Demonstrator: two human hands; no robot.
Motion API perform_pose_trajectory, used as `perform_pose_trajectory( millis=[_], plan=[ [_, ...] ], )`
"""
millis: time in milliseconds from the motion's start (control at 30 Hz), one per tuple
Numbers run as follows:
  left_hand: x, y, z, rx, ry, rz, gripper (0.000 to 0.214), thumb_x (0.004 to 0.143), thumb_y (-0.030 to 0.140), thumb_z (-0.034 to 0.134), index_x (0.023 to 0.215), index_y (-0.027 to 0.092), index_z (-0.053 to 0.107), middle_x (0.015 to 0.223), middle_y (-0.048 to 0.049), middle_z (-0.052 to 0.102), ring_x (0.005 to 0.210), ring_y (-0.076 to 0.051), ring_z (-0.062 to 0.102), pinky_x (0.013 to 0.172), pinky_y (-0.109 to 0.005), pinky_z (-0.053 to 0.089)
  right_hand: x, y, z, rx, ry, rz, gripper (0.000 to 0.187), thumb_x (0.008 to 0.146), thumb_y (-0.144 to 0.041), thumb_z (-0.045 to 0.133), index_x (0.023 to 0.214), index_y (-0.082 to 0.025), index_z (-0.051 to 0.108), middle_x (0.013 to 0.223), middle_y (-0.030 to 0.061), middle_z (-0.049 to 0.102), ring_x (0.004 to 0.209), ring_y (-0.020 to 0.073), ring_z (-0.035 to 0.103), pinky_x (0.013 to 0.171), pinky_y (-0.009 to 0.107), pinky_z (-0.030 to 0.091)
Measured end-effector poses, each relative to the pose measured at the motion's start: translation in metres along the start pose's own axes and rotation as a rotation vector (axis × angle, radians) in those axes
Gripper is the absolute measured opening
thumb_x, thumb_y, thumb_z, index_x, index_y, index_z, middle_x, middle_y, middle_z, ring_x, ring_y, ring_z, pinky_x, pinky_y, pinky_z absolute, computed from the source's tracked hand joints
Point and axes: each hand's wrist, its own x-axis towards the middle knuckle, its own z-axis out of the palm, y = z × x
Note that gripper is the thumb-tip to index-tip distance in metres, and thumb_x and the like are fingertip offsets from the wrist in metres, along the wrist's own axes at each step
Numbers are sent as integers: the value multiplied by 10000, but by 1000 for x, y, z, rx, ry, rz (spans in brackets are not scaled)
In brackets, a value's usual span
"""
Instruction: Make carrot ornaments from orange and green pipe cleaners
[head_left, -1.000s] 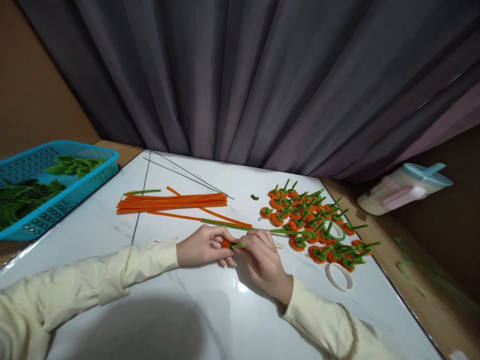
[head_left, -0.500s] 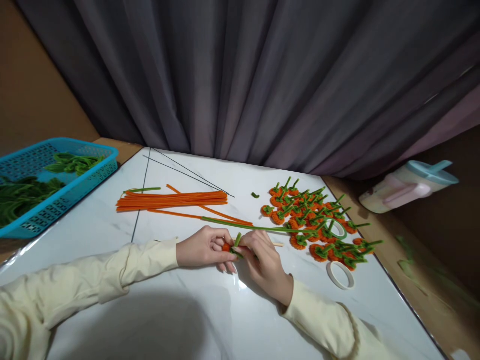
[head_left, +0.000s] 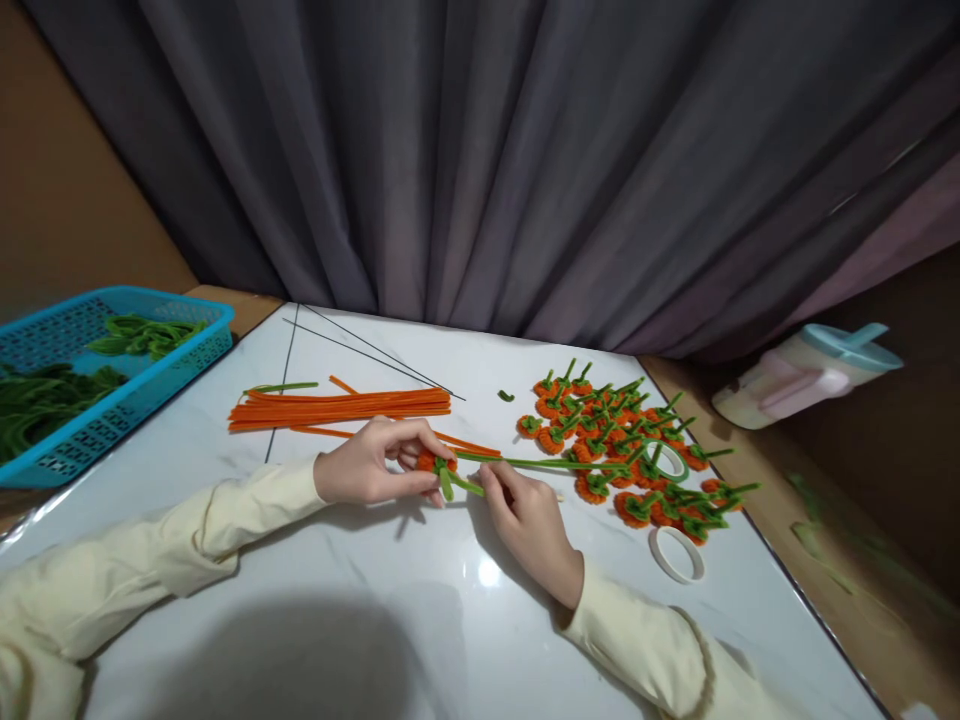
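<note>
Between the thumb and fingers of my left hand point(head_left: 382, 462) is a small orange pipe-cleaner pumpkin point(head_left: 427, 462) with green pieces on it, one pointing down and one stretching right. My right hand point(head_left: 525, 515) is closed in a pinch at the tip of the right-hand green pipe cleaner point(head_left: 466, 485). Its other fingers curl under and partly hide what they hold. Just behind both hands, long green pipe cleaners point(head_left: 547, 463) lie across the table. A bundle of orange pipe cleaners point(head_left: 337, 408) rests beyond my left hand.
Many finished orange pumpkins with green stems point(head_left: 600, 430) cluster at the right. Tape rolls point(head_left: 677, 555) lie among and below them. A blue basket point(head_left: 202, 355) with green pieces stands left, a lidded cup point(head_left: 810, 375) far right. Thin dark wires point(head_left: 375, 352) lie near the curtain point(head_left: 480, 170).
My left hand has moved left and slightly up with the pumpkin, turning it so its green pieces show. My right hand is now farther from it, pinching at the green end.
</note>
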Motion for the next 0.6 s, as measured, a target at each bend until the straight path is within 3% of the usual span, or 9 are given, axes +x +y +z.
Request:
perform_pose_trajectory(
  millis=[100,200,333,500,600],
  plan=[
    [2,10,-9,147,10,122,140,795,125,568,924,93,529,735,-92,701,673,-170,689,580,-230,550,-3,-5,-1,-103,-14,-85,134,842,-216,422,824,-174,548,803,32,587,640,144,518,567,242,310],
    [3,15,-17,284,47,207,143,801,123,554,940,102,531,738,-76,697,658,-142,677,581,-219,549,-4,-9,-2,-256,3,-174,135,752,-144,452,848,-160,546,999,77,558,824,199,496,661,281,333],
    [3,14,-21,565,72,347,141,801,139,545,939,110,542,811,-85,687,652,-130,657,581,-222,540,-5,-15,-5,-371,-26,-196,108,704,-120,482,788,-162,534,865,61,568,844,228,447,741,338,310],
    [0,6,-19,772,34,434,135,838,163,487,963,122,521,794,-72,687,628,-137,652,542,-224,517,-10,-21,-14,-354,-247,-106,134,713,-45,446,764,-158,497,748,35,544,687,168,451,621,282,308],
    [0,2,-17,842,61,485,135,849,185,471,967,133,512,767,-57,685,597,-134,645,517,-222,500,-8,-20,-20,-221,-323,-39,138,755,-38,411,745,-159,478,721,19,526,601,129,439,550,252,293]
  ],
)
